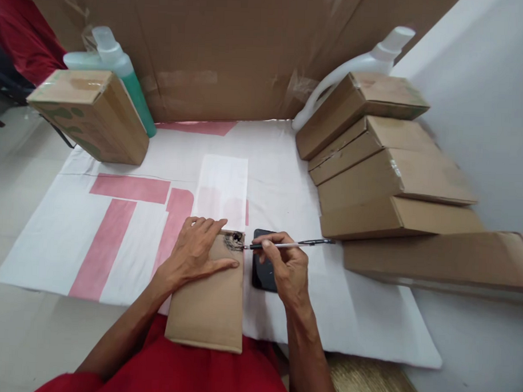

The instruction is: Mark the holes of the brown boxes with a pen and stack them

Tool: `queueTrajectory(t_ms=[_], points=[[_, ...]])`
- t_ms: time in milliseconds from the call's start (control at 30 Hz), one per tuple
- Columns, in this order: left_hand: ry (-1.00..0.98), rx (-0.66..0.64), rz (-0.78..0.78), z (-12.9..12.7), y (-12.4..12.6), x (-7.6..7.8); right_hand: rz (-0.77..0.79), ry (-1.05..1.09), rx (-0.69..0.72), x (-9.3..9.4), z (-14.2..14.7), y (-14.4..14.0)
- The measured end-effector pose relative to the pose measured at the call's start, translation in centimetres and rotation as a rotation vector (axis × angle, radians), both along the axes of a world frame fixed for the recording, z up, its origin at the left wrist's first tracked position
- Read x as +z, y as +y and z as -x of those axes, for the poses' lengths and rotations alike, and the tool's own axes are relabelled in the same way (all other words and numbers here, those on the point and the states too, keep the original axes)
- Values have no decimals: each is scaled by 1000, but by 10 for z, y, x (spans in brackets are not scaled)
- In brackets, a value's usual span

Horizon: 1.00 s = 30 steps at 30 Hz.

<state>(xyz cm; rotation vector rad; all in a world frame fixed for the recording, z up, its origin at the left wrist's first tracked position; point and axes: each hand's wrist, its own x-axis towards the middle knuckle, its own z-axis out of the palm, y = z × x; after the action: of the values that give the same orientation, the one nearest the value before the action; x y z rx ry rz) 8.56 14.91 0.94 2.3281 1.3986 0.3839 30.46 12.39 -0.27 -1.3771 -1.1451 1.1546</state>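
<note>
A flat brown cardboard packet [208, 300] lies lengthwise on the white cloth with pink blocks [71, 235] that covers the surface, its near end overhanging the edge toward the person's red-clad lap. At the packet's far right corner sits a dark scribbled patch [234, 241], and the tip of a slim black-and-silver pen [285, 244] touches it. Judging by that patch, the marking of this packet is under way: the corner is already heavily inked, while the rest of the brown face is bare.

The left hand [195, 254] lies open and flat on the packet's far end, fingers spread and thumb stretched along the cardboard, pinning it down rather than closing around it. The right hand [284, 268] has its grip closed on the pen, fingers curled round the barrel, the pen lying nearly level and pointing left. Under that hand rests a dark rectangular phone-like slab [263, 270], just beside the packet's right edge.

Beyond the packet a pale translucent white sheet [222, 186] lies on the cloth. To the right, plain brown cardboard boxes [374, 165] are stacked in an overlapping row, with a white plastic jug [369, 59] behind them. At far left stands a brown box with green spots [90, 113] in front of a green liquid bottle [120, 65], all backed by a tall cardboard wall [232, 46].
</note>
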Motion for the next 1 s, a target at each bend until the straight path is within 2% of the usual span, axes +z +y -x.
queueTrajectory(t_ms=[133,200,300,367,467,533,700,867,1000], points=[[36,-7,-10,0,0,4,39,101,-117,-3,-21,9],[30,-10,-20,0,0,5,67,23,-166,-10,-39,11],[-5,-11,-38,1,1,3,160,-435,-168,-28,-68,8],[-16,-11,-47,2,2,2,284,-773,-127,-42,-82,2],[-11,-12,-46,2,3,1,439,-1017,-46,-55,-89,-7],[-6,-12,-43,1,3,2,439,-1077,-21,-57,-86,-11],[9,-17,-50,2,2,1,314,-1128,-94,-48,-61,-23],[19,-18,-62,3,2,-1,404,-1118,-15,-46,-21,-34],[15,-21,-61,3,1,-1,416,-1055,-96,-52,-9,-36]])
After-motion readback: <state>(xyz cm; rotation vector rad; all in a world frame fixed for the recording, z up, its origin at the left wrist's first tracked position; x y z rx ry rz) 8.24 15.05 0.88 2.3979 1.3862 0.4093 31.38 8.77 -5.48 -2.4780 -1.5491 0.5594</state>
